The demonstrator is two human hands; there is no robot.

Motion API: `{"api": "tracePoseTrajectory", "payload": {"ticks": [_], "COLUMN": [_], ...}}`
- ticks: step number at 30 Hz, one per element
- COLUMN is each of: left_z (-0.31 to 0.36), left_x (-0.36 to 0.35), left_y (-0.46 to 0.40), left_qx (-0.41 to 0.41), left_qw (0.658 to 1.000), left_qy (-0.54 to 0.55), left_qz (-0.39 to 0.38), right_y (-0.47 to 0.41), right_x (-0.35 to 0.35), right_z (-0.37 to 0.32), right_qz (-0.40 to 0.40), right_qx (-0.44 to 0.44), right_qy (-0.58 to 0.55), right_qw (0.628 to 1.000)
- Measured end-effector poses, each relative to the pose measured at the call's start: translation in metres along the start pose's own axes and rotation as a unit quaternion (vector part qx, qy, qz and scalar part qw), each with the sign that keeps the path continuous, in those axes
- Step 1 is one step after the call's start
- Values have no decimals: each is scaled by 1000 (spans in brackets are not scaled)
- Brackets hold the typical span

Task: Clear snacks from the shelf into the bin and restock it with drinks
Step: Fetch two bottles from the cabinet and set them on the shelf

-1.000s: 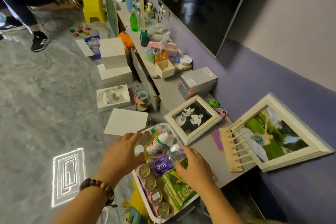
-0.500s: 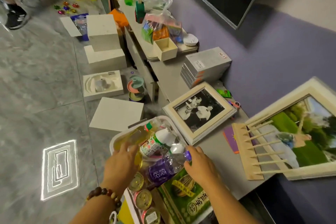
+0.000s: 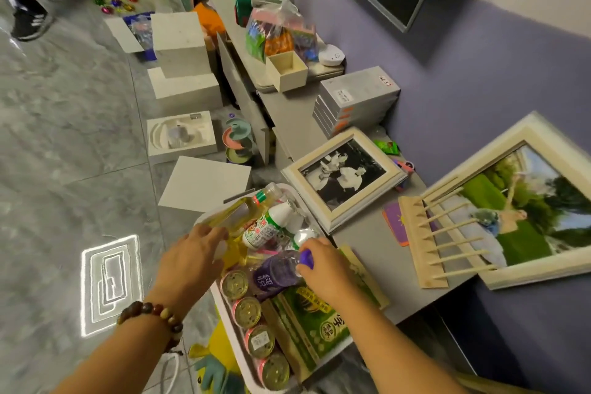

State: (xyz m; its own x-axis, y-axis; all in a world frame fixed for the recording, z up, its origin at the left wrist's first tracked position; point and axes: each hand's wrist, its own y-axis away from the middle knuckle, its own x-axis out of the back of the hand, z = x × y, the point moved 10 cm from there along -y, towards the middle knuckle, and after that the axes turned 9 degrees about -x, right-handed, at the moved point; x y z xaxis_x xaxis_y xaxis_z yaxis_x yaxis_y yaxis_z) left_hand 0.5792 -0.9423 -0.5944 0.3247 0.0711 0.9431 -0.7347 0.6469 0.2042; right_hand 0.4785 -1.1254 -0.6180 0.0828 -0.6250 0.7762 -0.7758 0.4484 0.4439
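Observation:
A white bin (image 3: 224,313) stands at the front edge of a grey shelf (image 3: 364,240). It holds a yellow drink bottle (image 3: 236,211), a white bottle with a green label (image 3: 271,225), a purple bottle (image 3: 276,272), several round cans (image 3: 246,312) and a green snack box (image 3: 316,326). My left hand (image 3: 192,261) lies on the yellow bottle's lower end. My right hand (image 3: 326,269) grips the purple bottle at its cap. A clear bag of colourful snacks (image 3: 281,33) sits farther back on the shelf.
Two picture frames (image 3: 345,174) (image 3: 511,201), a wooden peg rack (image 3: 431,246), stacked grey boxes (image 3: 358,99) and a small wooden box (image 3: 286,70) crowd the shelf. White boxes (image 3: 182,48) and a white board (image 3: 204,184) lie on the floor. A person's shoe (image 3: 30,22) is far left.
The view has shifted closer to the bin. My right hand moved from the green box up to the purple bottle's cap; my left hand stays on the yellow bottle.

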Motion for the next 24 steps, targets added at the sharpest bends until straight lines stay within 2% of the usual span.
{"api": "tracePoseTrajectory", "payload": {"ticks": [4,6,14,24], "left_z": [26,43,145,266], "left_x": [59,96,230,349], "left_y": [8,17,61,128], "left_qx": [-21,-24,-73,-209], "left_qw": [999,999,992,965], "left_qy": [0,-6,-16,9], "left_qz": [30,44,101,158], "right_y": [35,55,149,297], "right_x": [42,75,223,354], "right_z": [-44,-54,-71,-70], "right_qz": [36,57,135,249], "right_qx": [79,92,98,50], "right_qy": [80,80,62,42], "right_qw": [993,991,984,966]}}
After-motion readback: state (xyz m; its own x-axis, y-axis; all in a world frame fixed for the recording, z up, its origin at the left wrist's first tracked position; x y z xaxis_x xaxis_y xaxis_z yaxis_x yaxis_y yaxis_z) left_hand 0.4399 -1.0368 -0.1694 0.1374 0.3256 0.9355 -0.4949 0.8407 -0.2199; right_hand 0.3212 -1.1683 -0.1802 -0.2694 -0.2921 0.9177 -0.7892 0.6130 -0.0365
